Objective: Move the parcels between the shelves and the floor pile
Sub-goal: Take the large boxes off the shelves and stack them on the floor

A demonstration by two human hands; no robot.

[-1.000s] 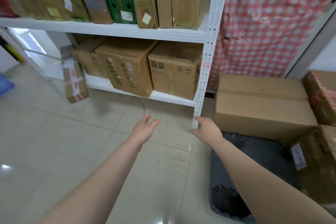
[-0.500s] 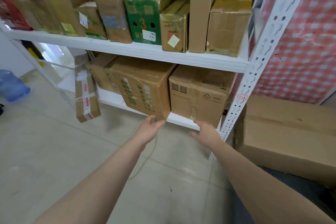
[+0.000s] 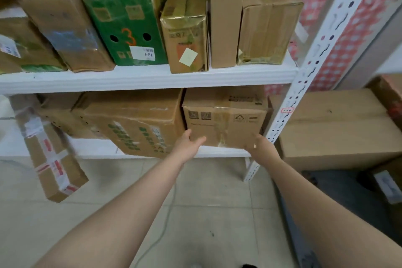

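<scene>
The left hand (image 3: 188, 144), fingers straight and empty, touches the lower left front of the cardboard box (image 3: 225, 119) at the lower shelf's (image 3: 219, 154) right end. The right hand (image 3: 261, 147) is at its lower right corner; whether it grips cannot be told.

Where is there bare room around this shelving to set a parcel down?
Free: the tile floor between the leaning taped parcel and the upright; a narrow front strip of the lower shelf beside that parcel. Crowded: the upper shelf is packed, and a large carton fills the floor past the upright.
</scene>
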